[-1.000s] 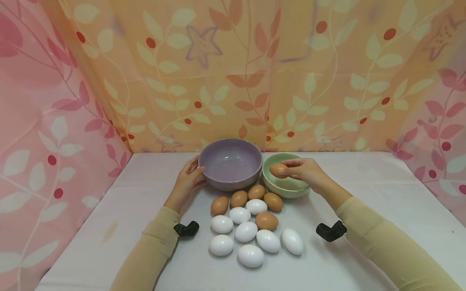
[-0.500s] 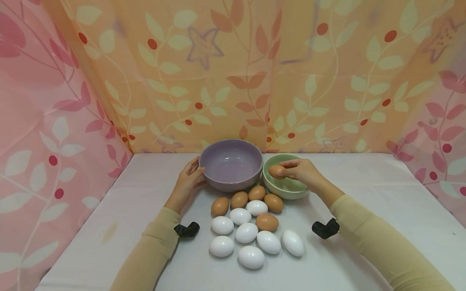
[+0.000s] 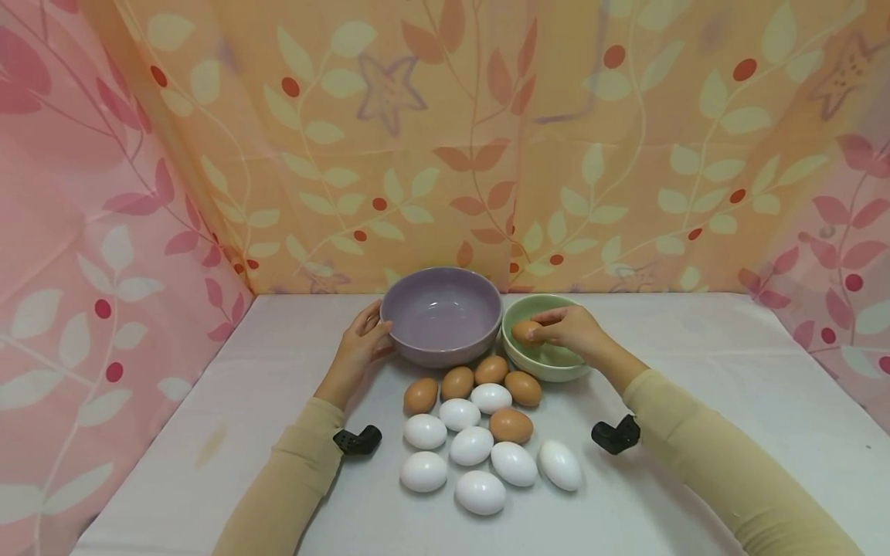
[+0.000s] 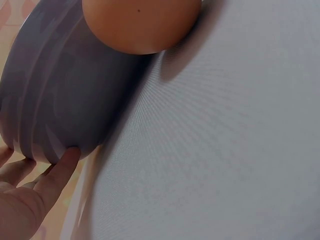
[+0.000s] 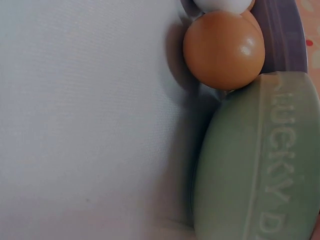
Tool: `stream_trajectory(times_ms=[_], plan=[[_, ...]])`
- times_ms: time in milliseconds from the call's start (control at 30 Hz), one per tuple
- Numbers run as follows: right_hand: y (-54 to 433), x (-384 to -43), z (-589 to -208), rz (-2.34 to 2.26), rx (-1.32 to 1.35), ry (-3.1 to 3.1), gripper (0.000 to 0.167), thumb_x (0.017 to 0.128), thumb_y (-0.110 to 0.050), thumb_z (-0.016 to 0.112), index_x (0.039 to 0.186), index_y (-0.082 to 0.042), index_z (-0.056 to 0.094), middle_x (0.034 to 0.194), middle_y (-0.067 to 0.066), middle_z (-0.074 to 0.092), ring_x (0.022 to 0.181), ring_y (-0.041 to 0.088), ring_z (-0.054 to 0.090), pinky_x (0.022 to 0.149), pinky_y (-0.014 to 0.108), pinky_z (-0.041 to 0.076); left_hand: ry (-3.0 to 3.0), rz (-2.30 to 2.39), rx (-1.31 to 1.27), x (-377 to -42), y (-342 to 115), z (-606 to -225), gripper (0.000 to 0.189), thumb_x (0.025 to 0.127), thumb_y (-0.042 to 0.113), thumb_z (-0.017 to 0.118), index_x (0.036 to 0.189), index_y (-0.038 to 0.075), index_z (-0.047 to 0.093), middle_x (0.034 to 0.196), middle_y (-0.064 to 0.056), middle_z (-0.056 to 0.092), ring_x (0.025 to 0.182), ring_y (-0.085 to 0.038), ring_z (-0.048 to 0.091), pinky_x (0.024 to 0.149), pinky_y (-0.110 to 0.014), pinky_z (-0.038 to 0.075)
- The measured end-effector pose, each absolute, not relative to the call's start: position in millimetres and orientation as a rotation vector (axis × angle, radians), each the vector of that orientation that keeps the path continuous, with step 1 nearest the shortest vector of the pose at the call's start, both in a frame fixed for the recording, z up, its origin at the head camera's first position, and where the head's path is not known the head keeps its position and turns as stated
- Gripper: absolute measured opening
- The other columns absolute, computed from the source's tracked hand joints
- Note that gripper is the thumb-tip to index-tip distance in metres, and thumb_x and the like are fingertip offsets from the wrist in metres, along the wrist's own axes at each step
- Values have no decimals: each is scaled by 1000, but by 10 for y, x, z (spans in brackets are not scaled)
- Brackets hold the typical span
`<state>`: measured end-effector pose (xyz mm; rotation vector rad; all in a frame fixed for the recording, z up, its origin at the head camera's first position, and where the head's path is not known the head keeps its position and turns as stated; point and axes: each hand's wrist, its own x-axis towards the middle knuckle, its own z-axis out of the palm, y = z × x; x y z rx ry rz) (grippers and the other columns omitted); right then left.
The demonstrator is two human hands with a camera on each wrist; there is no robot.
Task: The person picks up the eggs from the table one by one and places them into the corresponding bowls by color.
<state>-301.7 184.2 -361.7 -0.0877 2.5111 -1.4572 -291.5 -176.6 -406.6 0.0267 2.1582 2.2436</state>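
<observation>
Looks across a white surface (image 5: 90,110) at a green bowl (image 5: 235,165) with raised letters (image 5: 281,125) reading LUCKY, just beside a brown egg (image 5: 223,50), part of a white egg (image 5: 222,4) and a purple bowl (image 5: 284,37)

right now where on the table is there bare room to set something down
The cloth is bare between the left sleeve and left curtain, and between the right sleeve and right curtain. Crowded: the middle, where eggs cluster before the purple bowl and green bowl; left hand touches the former, right hand holds a brown egg at the latter.
</observation>
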Motion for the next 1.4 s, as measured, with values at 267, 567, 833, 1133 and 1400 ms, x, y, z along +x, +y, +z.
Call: stream_trajectory(times_ms=[267, 567, 833, 1133, 1400], plan=[[1836, -3032, -3661, -1428, -43, 2535, 49, 89, -20, 76, 129, 5, 62, 134, 21, 63, 117, 28, 63, 100, 38, 54, 2166, 2235, 24, -2899, -1764, -4073, 60, 103, 14, 51, 158, 13, 26, 166, -10, 23, 143, -27, 40, 99, -42, 54], [1826, -3035, -3675, -1456, -58, 2524, 48, 88, -15, 75, 128, 8, 62, 132, 23, 63, 101, 14, 68, 93, 31, 57, 2188, 2227, 42, -2877, -1767, -4073, 59, 103, 14, 51, 158, 13, 27, 165, -11, 24, 143, -29, 41, 98, -40, 55], [1822, -3049, -3682, -1352, -79, 2597, 47, 88, -19, 76, 128, 4, 64, 131, 20, 65, 116, 27, 63, 97, 34, 55, 2179, 2234, 43, -2885, -1776, -4073, 60, 103, 15, 51, 158, 14, 26, 165, -11, 24, 143, -29, 41, 100, -42, 53], [1833, -3059, -3690, -1350, -82, 2597, 48, 87, -19, 77, 127, 3, 64, 130, 20, 66, 116, 27, 64, 98, 36, 54, 2178, 2238, 54, -2892, -1776, -4072, 60, 103, 16, 51, 158, 14, 26, 165, -11, 24, 144, -30, 40, 98, -39, 55], [1849, -3089, -3711, -1362, -89, 2588, 48, 86, -16, 77, 126, 5, 64, 128, 22, 66, 112, 24, 65, 96, 33, 56, 2185, 2233, 53, -2897, -1770, -4066, 60, 103, 16, 51, 158, 14, 26, 165, -11, 24, 143, -30, 41, 101, -44, 53]])
